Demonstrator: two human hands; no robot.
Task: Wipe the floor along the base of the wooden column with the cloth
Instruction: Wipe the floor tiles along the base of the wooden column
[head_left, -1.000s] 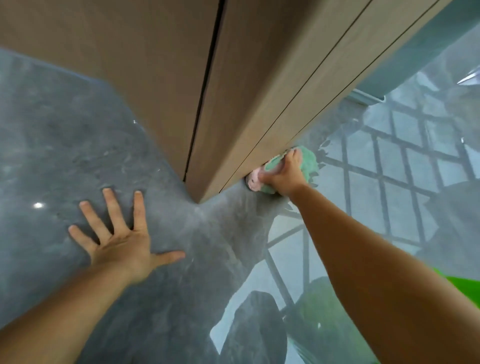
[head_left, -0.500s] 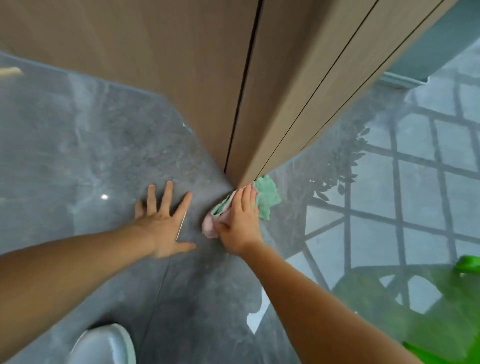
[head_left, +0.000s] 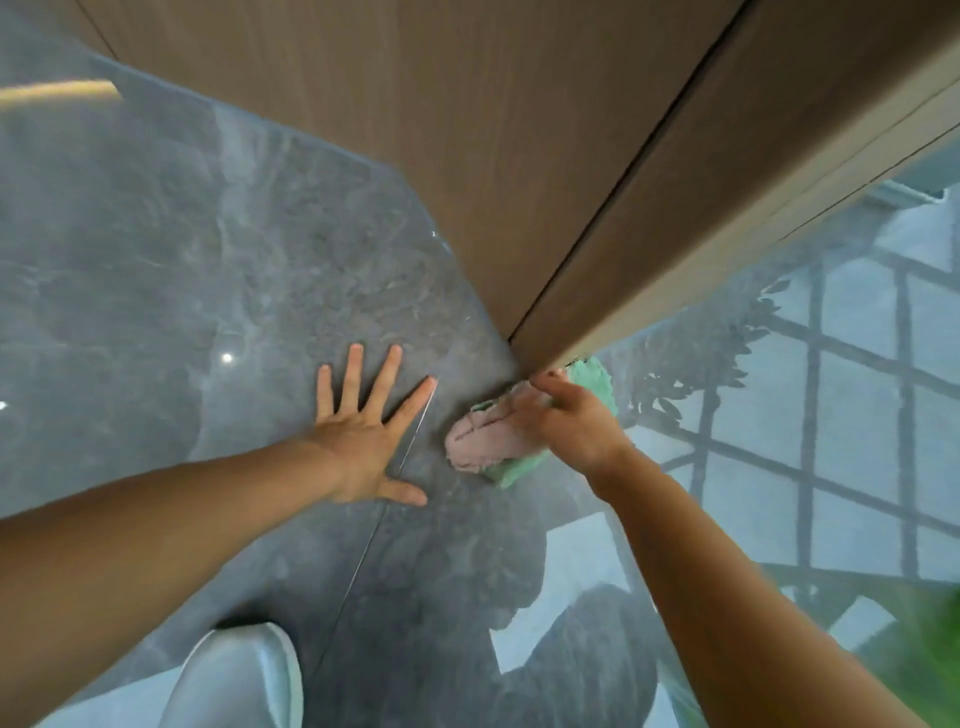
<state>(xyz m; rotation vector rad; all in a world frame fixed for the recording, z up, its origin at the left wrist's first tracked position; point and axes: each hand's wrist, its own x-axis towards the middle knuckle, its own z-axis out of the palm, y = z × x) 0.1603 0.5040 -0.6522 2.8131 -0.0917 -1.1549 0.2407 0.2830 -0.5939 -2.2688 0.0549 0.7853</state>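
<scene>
**Cloth pressed at the column's corner**

Nearest to me, at about 7 o'clock in my view, I see a pale shoe (head_left: 236, 675) on the glossy grey floor (head_left: 156, 260). A thin tile joint (head_left: 363, 551) runs up from beside it toward the left hand (head_left: 358, 447). That hand lies flat on the floor at about 9 o'clock of centre, fingers spread wide and holding nothing, its index finger along the joint.

Just to its right, at about 3 o'clock from it, I see the right hand (head_left: 574, 421) bearing down on the cloth (head_left: 493, 439), fingers curled over its top. The cloth is pink on its near-left part and green beyond, and it lies on the floor touching the base corner of the wooden column (head_left: 519, 182). The column rises toward 12 o'clock, with a dark vertical groove (head_left: 623, 171) in it. At 2 to 4 o'clock the floor mirrors a window grid.
</scene>
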